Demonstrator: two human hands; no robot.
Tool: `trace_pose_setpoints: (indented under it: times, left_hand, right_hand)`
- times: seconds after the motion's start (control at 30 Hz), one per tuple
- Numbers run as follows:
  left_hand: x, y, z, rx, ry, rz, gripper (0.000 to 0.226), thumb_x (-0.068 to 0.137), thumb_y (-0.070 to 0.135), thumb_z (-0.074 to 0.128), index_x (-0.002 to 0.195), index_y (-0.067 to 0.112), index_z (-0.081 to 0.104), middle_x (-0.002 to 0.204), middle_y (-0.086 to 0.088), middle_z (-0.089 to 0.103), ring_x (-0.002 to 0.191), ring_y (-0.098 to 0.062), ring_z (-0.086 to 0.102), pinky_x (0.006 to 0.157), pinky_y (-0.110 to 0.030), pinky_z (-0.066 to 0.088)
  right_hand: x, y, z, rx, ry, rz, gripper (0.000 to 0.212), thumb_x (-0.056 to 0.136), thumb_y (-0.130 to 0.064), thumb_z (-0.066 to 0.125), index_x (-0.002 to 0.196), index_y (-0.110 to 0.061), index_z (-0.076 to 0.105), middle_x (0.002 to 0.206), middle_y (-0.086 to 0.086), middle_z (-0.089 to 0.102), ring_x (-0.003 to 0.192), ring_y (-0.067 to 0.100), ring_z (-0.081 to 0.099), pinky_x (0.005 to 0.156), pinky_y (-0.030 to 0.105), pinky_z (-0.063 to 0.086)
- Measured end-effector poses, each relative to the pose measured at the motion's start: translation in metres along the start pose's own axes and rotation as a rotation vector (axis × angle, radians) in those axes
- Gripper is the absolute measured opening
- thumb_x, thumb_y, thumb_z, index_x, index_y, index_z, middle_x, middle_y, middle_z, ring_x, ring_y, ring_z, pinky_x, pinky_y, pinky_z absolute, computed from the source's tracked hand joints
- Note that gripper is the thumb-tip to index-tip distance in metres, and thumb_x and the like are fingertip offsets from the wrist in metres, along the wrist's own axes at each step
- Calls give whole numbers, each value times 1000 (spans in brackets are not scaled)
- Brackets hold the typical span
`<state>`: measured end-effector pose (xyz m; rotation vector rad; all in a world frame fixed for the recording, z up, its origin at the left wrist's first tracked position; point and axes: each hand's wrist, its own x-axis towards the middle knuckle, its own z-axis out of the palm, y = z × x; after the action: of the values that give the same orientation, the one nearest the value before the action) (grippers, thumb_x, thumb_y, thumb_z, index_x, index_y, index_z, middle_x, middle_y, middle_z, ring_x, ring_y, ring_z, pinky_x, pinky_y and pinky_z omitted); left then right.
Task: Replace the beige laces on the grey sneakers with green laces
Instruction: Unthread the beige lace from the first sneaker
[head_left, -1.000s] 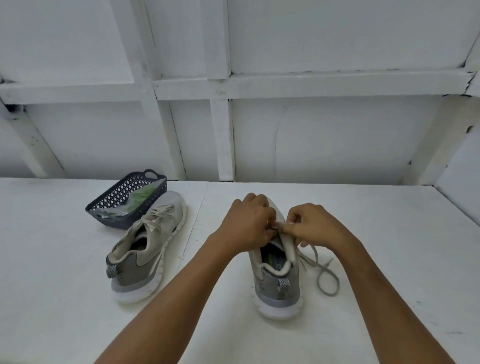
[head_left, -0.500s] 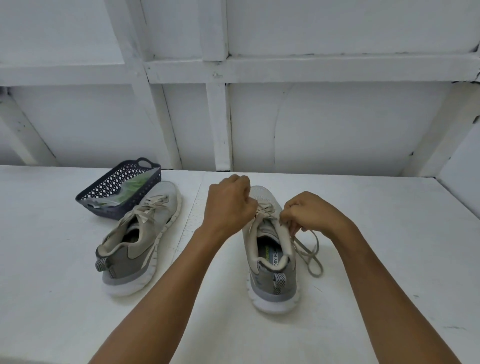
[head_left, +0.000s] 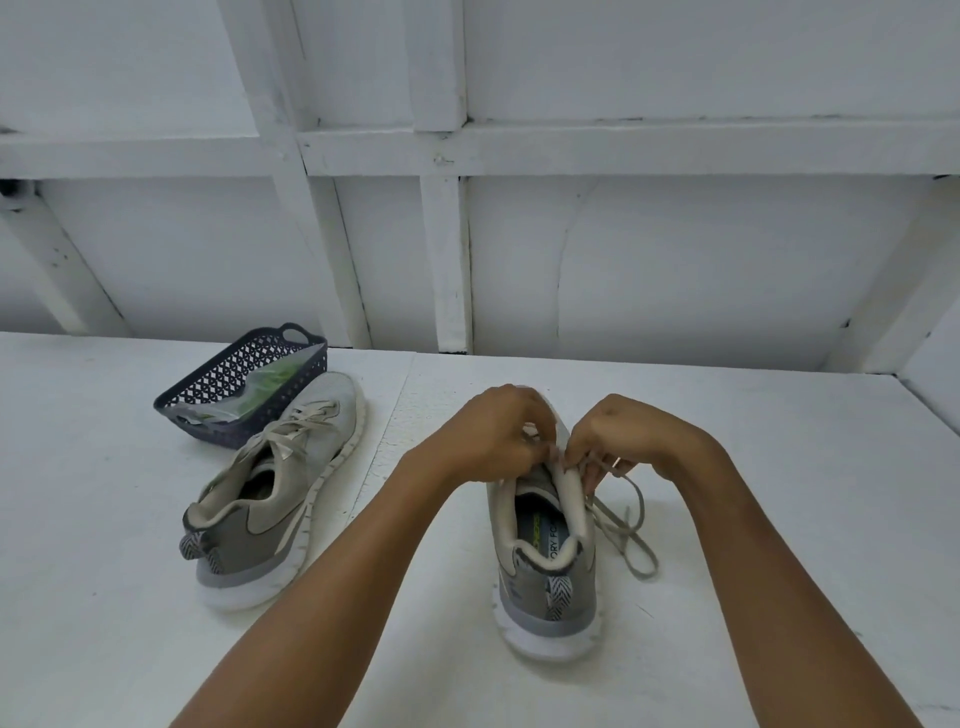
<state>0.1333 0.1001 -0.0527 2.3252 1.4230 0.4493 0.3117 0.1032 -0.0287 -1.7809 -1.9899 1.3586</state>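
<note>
Both forearms are reached forward over the bench (head_left: 779, 519), wrists bent down, knuckles up. The left hand (head_left: 488, 441) and right hand (head_left: 628, 441) are held together over the throat of the shoe (head_left: 545, 587), fingertips almost touching. Fingers of both are curled. The lace (head_left: 628, 530) is pinched by the right hand, and loose strands trail from under it onto the bench just to its right. The left hand's fingertips are closed on the lace at the top eyelets, but the exact grip is hidden by the knuckles.

Versus 0.5 s ago: the hands were apart, with tongue and lacing seen between them. That gap is now closed and the lacing is covered.

The shoe is stood upright on its sole directly under the hands. Its long axis runs away from the person, heel nearest, toe hidden beyond the hands. The second shoe (head_left: 275, 499) is laid well left of the left hand, fully laced, heel nearer, toe angled away and rightward. A basket (head_left: 239, 374) is set just beyond its toe, with a bag (head_left: 260, 384) of green laces inside.
</note>
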Motion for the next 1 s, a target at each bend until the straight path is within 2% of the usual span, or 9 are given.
trace_pose_setpoints:
  times: [0.13,0.23,0.33,0.5,0.63,0.8,0.87,0.93,1.0]
  left_hand:
    - [-1,7,-13,-655,160,-59,16,102,17,51,88,15,56,86,1,74,86,-13,70,88,-31,52]
    - [2,8,-24,-952,268,-118,14,103,15,50,90,8,51,56,8,48,51,-11,47,67,-37,50]
    - [6,7,-30,-690,207,-129,15,99,19,59,90,8,58,58,6,46,49,-10,41,54,-27,43]
    - [10,8,-24,18,-186,-51,12,87,27,72,95,19,73,88,9,62,82,-10,57,68,-22,45]
    - [9,9,-23,69,-158,-29,12,89,24,69,96,17,74,92,7,63,88,-14,58,75,-27,47]
    - [6,1,-34,-769,133,-100,13,101,13,52,91,7,58,86,-11,69,84,-21,67,82,-37,53]
    - [6,1,-37,-1200,236,-180,20,105,11,42,87,10,49,66,-9,56,57,-21,58,65,-37,57]
    - [7,-4,-41,-1299,339,-283,22,106,15,42,85,16,46,60,-1,36,45,-12,30,41,-23,38]
    - [8,-13,-44,-1134,322,-335,17,103,16,48,86,16,50,60,1,32,48,-11,20,40,-20,20]
  right_hand:
    - [1,1,-5,8,-37,11,10,80,-13,66,76,-5,72,77,16,75,81,25,75,67,28,41]
    - [4,1,-7,21,-57,4,9,79,-9,67,75,-2,71,76,17,74,73,25,73,56,25,37]
    - [8,-1,-7,-6,-72,5,9,79,-11,68,79,-3,71,79,17,75,81,26,74,64,27,40]
    - [14,0,-8,-9,-73,-10,9,77,-12,70,81,-4,71,80,15,75,69,17,71,70,28,43]
    - [14,2,-10,-8,-97,-10,25,78,-14,69,95,4,72,83,16,75,75,20,73,70,28,42]
    - [15,5,-13,2,-118,-19,15,79,-13,69,85,0,73,84,18,75,84,27,74,66,26,42]
    - [16,4,-12,-1,-123,-29,8,78,-13,70,78,-5,71,85,19,75,79,24,74,64,25,41]
    - [18,4,-12,-10,-129,-40,7,78,-13,71,74,-8,70,85,19,75,74,21,73,64,25,42]
    - [19,4,-12,-21,-130,-49,7,79,-13,71,74,-8,70,85,18,75,72,19,72,65,25,44]
